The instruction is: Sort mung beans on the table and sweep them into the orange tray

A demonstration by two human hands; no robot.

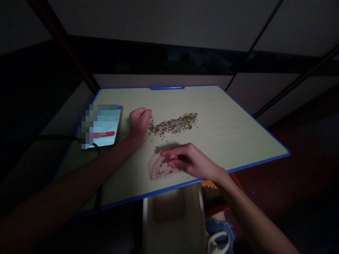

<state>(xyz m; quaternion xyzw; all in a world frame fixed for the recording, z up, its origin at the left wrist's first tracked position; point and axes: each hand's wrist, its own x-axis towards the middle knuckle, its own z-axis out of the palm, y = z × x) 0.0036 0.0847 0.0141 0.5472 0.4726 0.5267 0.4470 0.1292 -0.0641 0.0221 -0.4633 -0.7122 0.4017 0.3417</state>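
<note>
A long scattered pile of green and pale grains lies across the middle of the table. My left hand rests at its left end, curled into a fist; whatever it may hold is hidden. Closer to the front edge, my right hand grips a clear half-round protractor between thumb and fingers. Part of the protractor is covered by the fingers, and its outline is slightly blurred. Small pale grains are spread on the tabletop around the protractor's lower side.
The pale folding table has a blue rim. A phone lies at the left, with a dark cable beside it. Below the front edge stand a whitish bin and an orange box holding green grains.
</note>
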